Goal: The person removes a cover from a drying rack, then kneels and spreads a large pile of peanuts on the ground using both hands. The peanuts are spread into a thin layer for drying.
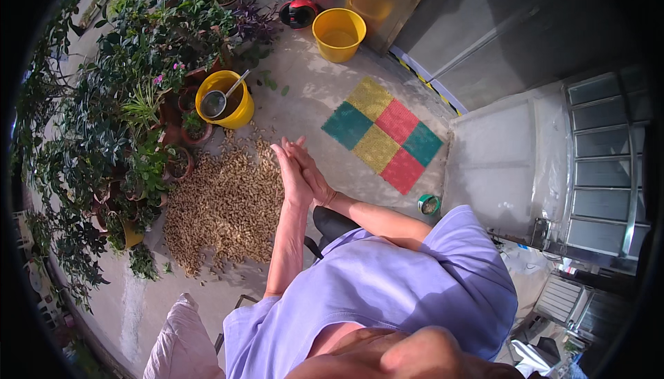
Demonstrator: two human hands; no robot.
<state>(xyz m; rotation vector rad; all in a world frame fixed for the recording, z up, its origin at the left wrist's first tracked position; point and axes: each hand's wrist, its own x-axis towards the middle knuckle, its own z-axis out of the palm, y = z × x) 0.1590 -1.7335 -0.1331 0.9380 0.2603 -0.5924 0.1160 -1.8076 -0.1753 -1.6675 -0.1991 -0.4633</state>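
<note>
My left hand (293,175) and my right hand (314,172) are pressed against each other, palm to palm, with fingers stretched out. Nothing shows between them, though the contact between the palms is hidden. They are above the right edge of a broad spread of unshelled peanuts (228,208) on the concrete floor. Beyond the peanuts stands a yellow bucket (244,112). A metal strainer (214,104) with a long handle rests in its mouth, over dark contents.
Dense potted plants (119,104) line the left side. A second yellow bucket (340,52) stands near a metal door, beside a red and black object (299,14). A chequered mat (384,132) lies right of my hands, with a green tub (429,204) nearby. Pale fabric (181,342) is at lower left.
</note>
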